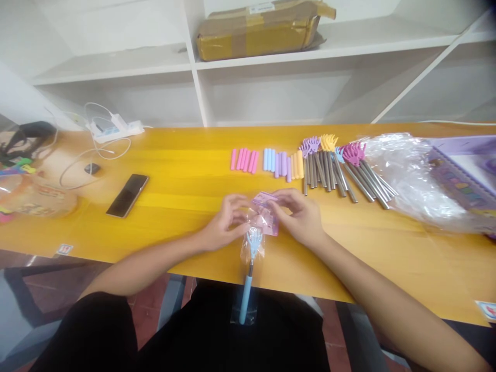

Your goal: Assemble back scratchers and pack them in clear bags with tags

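Note:
A light blue back scratcher (245, 297) with a claw-shaped head and a metal neck lies inside a clear plastic bag (245, 250). It hangs over the table's front edge toward my lap. My left hand (227, 225) has its thumb and fingers on the left side of the bag's top, just above the claw. Between thumb and fingers, my right hand (302, 214) pinches a purple printed card (265, 198) at the bag's top. Part of the card shows pink through the plastic. The fingertips are slightly blurred.
Beyond my hands lie pink (244, 160), blue, purple and orange handle sleeves, and metal rods with coloured claw heads (354, 153). Clear bags (411, 175) and a purple box (461, 175) are right. A phone (127, 195), power strip (118, 130) and tub (39, 196) are left.

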Motion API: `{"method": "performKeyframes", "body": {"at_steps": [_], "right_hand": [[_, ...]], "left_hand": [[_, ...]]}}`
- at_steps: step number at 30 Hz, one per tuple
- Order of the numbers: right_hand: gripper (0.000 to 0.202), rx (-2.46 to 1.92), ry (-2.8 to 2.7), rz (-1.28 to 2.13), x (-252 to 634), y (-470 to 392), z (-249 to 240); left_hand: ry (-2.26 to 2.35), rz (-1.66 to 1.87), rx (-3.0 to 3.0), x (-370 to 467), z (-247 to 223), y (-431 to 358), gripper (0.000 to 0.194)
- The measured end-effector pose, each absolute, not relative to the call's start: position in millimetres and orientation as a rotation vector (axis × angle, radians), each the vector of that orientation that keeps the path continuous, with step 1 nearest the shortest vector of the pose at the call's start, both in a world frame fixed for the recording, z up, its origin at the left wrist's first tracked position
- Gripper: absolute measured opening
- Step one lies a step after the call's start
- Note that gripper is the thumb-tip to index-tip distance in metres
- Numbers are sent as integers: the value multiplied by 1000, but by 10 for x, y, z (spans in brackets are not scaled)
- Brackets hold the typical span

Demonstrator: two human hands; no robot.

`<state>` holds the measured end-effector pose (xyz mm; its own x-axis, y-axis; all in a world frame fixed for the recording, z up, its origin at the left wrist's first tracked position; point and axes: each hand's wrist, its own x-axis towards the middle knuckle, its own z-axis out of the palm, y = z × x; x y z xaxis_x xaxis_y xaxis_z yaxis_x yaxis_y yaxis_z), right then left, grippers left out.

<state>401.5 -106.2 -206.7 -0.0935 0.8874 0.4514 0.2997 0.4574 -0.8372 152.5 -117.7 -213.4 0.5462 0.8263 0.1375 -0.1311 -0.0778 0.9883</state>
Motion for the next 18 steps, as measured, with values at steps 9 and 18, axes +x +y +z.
{"method": "performKeyframes", "body": {"at_steps": [9,18], "right_hand": [[37,-1069,-1465,1039,3999,-988,-2108],[29,-1009,-1568,689,4054,-986,-2027]], "left_hand": [[589,783,1571,1482,-2021,-1104,46],[497,826,1250,1506,-2069,-1069,55]]}}
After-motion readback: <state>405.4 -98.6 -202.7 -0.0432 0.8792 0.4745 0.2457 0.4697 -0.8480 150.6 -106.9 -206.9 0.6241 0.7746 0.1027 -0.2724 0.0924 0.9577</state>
